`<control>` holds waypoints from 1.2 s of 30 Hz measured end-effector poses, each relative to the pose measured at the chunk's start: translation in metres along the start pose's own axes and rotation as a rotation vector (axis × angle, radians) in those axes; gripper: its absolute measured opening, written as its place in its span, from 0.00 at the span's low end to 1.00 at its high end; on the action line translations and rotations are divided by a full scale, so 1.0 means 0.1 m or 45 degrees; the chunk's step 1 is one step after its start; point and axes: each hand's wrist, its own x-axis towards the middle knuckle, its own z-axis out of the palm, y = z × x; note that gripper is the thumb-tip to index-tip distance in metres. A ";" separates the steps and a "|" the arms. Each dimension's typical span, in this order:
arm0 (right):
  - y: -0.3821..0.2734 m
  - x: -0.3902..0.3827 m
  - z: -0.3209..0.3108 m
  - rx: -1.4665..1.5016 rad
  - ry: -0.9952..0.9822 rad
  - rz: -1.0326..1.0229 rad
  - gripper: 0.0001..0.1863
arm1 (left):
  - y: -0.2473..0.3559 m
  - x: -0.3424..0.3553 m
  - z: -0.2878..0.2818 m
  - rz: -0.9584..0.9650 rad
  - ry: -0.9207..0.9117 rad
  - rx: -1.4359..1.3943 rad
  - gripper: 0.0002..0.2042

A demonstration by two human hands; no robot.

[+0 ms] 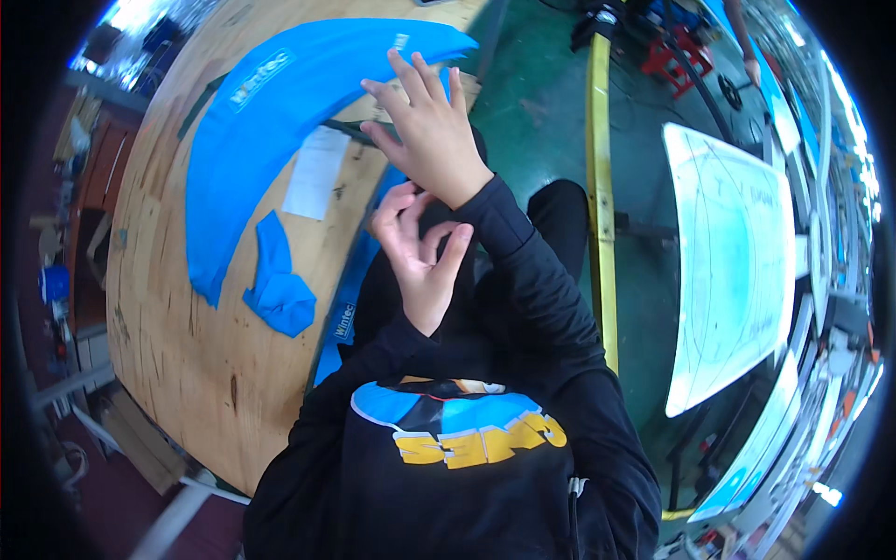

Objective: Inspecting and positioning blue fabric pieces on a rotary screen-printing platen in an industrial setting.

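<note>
My right hand (427,131) is raised in front of me with its fingers spread, palm down, and nothing in it. Just below it, my left hand (422,257) is turned up. Its fingers are bent but apart from the thumb, and I see nothing between them. A long curved piece of blue fabric (238,159) lies across the wooden table (168,345), its far end close behind my right fingertips. A small crumpled blue piece (280,289) and a white sheet of paper (315,173) rest nearer me. More blue fabric (338,327) hangs along the table edge beside my lap.
To my right a yellow bar (600,196) runs lengthwise above the green floor (532,103). Beyond it stands a large white-and-pale-blue panel (733,271) with drawn lines. A red stool (679,61) is at the far right, near another person's hand (751,70).
</note>
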 end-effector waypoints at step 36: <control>-0.25 -0.60 -0.66 -0.377 0.363 -0.370 0.06 | -0.15 -0.57 0.13 1.448 -0.800 0.977 0.14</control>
